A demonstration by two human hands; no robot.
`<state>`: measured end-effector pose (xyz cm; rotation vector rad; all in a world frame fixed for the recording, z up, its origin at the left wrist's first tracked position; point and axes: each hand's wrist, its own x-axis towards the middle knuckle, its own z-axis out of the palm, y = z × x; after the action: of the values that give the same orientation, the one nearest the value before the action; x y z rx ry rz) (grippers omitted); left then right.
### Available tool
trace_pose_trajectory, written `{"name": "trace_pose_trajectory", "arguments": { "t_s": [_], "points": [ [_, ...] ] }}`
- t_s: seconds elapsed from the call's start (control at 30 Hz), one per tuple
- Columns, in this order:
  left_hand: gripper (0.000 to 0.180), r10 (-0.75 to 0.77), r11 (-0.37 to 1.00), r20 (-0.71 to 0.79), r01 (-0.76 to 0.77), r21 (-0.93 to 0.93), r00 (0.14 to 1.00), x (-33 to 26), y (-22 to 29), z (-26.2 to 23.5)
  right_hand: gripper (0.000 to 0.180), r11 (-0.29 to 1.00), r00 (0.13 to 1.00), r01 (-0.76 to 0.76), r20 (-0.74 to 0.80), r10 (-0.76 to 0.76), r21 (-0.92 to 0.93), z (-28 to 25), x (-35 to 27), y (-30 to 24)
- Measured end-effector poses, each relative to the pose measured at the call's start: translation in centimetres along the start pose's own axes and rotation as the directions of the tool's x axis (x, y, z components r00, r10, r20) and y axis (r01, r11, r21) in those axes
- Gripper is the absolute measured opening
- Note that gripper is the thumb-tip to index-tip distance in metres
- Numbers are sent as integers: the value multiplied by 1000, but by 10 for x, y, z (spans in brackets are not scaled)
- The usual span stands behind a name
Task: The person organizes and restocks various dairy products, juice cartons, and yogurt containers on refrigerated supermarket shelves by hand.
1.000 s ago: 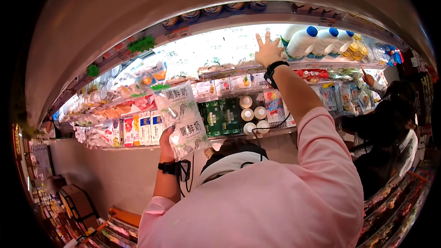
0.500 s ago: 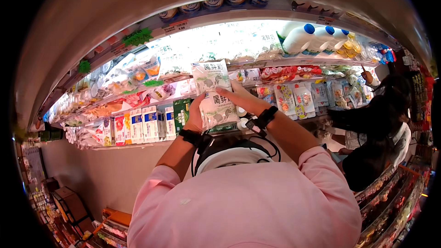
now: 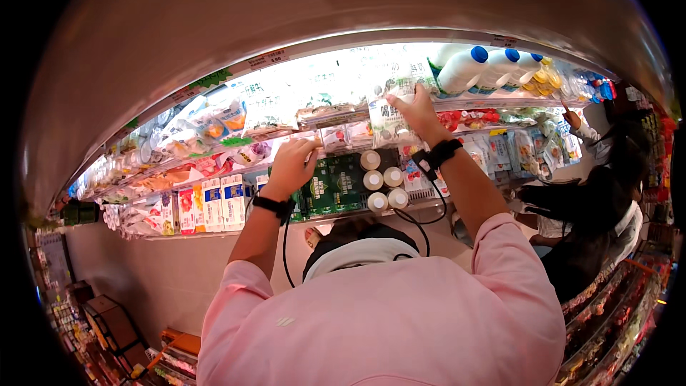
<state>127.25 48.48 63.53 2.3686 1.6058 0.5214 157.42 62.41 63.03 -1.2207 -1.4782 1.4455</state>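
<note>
Dark green cartons (image 3: 346,180) stand upright on the lower shelf and serve as the landmark here. Above them and to their right, the right hand (image 3: 416,113) has its fingers closed on a white milk pouch (image 3: 384,118), printed with dark lettering and a cow drawing. The thumb lies across the pouch's face; the other fingers are partly hidden at its right edge. The pouch hangs roughly upright in front of the upper shelf lip, higher than the cartons; whether its base touches anything I cannot tell.

The left hand (image 3: 291,164) is just above and left of the cartons, its fingers loosely bent and the thumb set well apart from them. It appears to hold nothing; whether the fingertips touch the shelf edge I cannot tell. Each wrist wears a black band.

Just right of the cartons stand five white-capped bottles (image 3: 373,180), with a black cable (image 3: 441,207) looping beyond them. Left of the cartons is a row of blue-and-white cartons (image 3: 232,204). Above the cartons, more milk pouches (image 3: 268,104) fill the brightly lit upper shelf, and large white blue-capped bottles (image 3: 461,73) lean up and to the right. Far right of the cartons, another person (image 3: 614,164) reaches toward the shelves.
</note>
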Motion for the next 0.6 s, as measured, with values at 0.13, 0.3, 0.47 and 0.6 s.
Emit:
{"name": "trace_pose_trajectory", "arguments": {
  "t_s": [0.13,0.3,0.47,0.6],
  "points": [
    [33,-277,941,177,304,-146,944,-72,-11,-6,59,995,994,9,-107,-20,-99,7,26,-17],
    [27,-614,-131,498,543,-830,613,-152,-21,-3,74,958,987,-24,-160,-24,-287,12,61,-9],
    [18,-179,932,262,249,-263,948,-174,-6,-26,82,829,994,-39,-109,-27,-557,24,94,-23],
    [18,-148,921,294,239,-306,944,-126,0,-45,78,822,991,-117,-115,63,-557,17,132,-13]
  ]
}}
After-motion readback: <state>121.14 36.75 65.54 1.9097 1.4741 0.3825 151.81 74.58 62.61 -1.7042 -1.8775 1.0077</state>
